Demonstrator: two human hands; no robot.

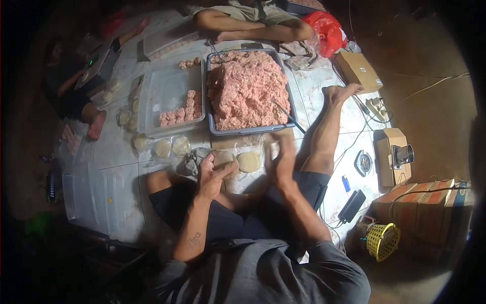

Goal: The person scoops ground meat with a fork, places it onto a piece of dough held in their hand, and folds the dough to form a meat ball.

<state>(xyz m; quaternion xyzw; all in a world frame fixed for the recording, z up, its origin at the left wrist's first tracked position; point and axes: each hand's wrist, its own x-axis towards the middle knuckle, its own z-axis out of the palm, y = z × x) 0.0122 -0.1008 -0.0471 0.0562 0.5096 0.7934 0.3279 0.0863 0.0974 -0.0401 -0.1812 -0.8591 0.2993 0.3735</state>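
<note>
On the blue-grey plastic tub's (251, 132) near side, I watch a bent-fingered left hand (211, 176) grip a pale flat piece (223, 159); the right hand (282, 163) blurs, its opening and hold unclear to me. Pale round discs (249, 162) lie between them; pink minced meat (248, 88) heaps the tub, a cross-legged person (248, 19) beyond.

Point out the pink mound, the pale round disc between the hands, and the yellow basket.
Pink mound (249, 90): head view, middle of its lumpy surface.
Pale round disc (249, 162): head view, centre of its upper face.
Yellow basket (375, 244): head view, on its slotted side wall.
</note>
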